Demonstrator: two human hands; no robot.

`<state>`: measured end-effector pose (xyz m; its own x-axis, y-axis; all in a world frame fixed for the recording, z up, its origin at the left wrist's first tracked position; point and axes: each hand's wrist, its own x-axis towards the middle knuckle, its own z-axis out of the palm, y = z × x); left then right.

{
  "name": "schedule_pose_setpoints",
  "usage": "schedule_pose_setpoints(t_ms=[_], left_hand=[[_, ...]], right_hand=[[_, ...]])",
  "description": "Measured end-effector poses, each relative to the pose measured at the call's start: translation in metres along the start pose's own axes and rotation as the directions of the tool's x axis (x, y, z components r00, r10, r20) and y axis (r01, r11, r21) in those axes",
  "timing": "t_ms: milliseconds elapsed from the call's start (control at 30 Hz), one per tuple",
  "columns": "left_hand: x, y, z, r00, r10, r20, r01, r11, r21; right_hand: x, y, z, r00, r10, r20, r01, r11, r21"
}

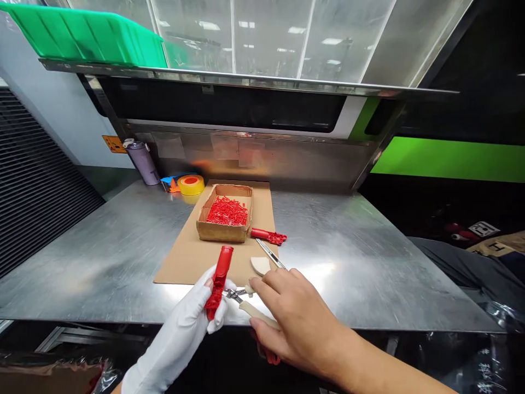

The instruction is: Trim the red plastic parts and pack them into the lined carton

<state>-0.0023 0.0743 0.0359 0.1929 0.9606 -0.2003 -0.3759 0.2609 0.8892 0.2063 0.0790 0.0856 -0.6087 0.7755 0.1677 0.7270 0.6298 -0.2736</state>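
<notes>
In my gloved left hand a red plastic part with a tube-shaped upper end is gripped, its tube pointing up and slightly right. My bare right hand is wrapped round the pale handles of a pair of nippers. The nippers' jaws point left and reach the lower part of the red piece; whether they touch it I cannot tell. Something red shows under my right palm, mostly hidden. Beyond my hands, a similar red plastic part lies beside a cardboard box holding many small red bits.
A cardboard sheet lies on the metal table. A utility knife and a pale rounded piece are near my right hand. Yellow tape and a purple bottle stand back left. A green bin sits on the shelf above.
</notes>
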Motion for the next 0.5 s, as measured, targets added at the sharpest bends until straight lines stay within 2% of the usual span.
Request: schedule_pose_setpoints(t_ms=[267, 333, 433, 500], left_hand=[[-0.001, -0.013, -0.002, 1.0, 0.003, 0.025, -0.007, 0.99, 0.143], [-0.001, -0.014, 0.0, 0.999, 0.037, 0.007, -0.038, 0.984, 0.175], [0.0, -0.015, 0.002, 0.995, 0.075, -0.066, -0.065, 0.988, 0.142], [0.0, -0.016, 0.002, 0.997, 0.042, -0.064, -0.036, 0.995, 0.09]], right_hand=[[0.006, -0.009, 0.001, 0.998, -0.034, 0.044, 0.039, 0.992, -0.117], [0.007, -0.012, 0.002, 0.998, -0.036, 0.047, 0.043, 0.988, -0.148], [0.007, -0.015, 0.003, 0.999, -0.033, 0.033, 0.039, 0.982, -0.184], [0.009, -0.016, 0.005, 0.999, -0.038, 0.021, 0.041, 0.979, -0.2]])
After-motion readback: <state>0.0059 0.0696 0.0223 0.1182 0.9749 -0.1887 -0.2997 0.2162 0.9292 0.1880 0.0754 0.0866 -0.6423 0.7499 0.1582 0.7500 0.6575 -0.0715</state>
